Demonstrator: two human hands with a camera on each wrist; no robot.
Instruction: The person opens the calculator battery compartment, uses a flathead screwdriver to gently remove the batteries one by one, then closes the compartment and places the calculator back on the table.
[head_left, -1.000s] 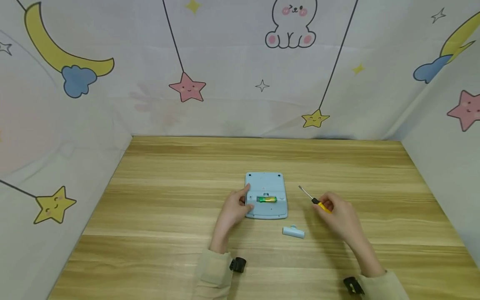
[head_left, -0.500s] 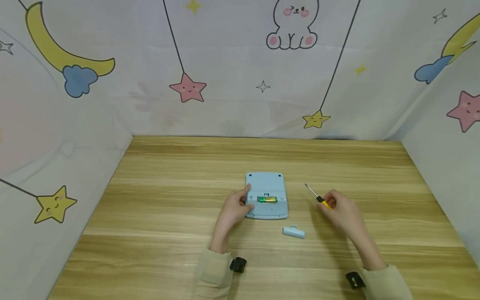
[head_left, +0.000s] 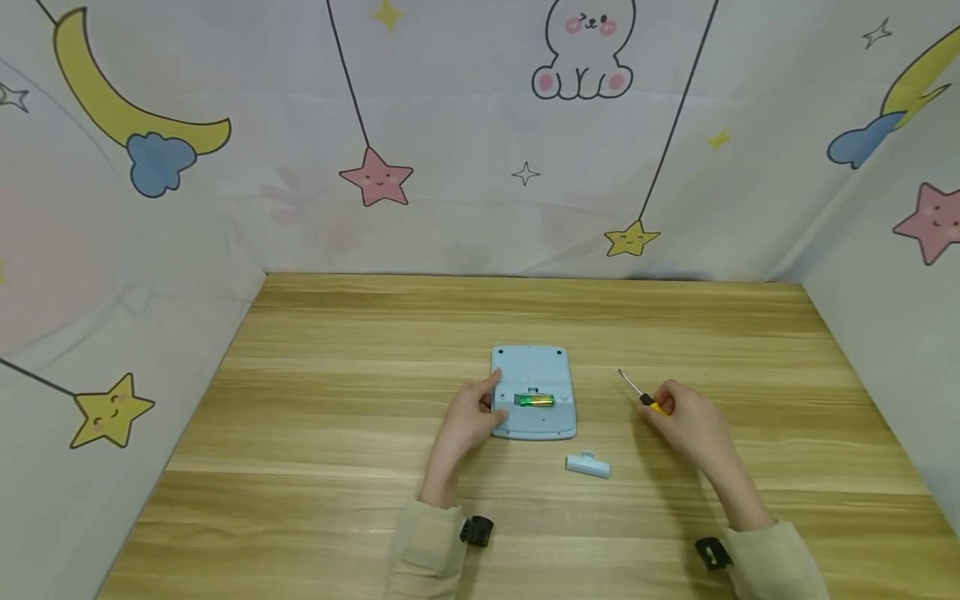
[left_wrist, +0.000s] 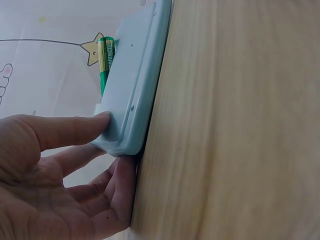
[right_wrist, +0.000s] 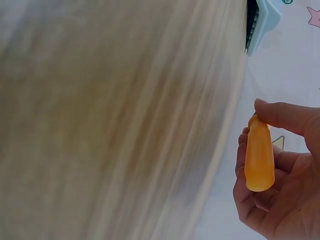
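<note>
At the back and on both sides, white cloth [head_left: 465,125] with printed stars, moons and clouds. In front of it, wooden table [head_left: 360,350]. Around the forearms, beige sleeves [head_left: 429,537]. On the middle of the table, light blue device [head_left: 532,375], with its back side up. At its left edge, left hand [head_left: 468,412], with the thumb on that back side and other fingers at the edge, so holding the device. Further right, right hand [head_left: 688,421], with narrow grip of thumb and fingers on the yellow handle of a screwdriver [head_left: 647,400], pointed forward and left, apart from the device. Just beside the device's near right corner, light blue cover [head_left: 588,465]. Crosswise in the device, green and gold battery [head_left: 536,401].
</note>
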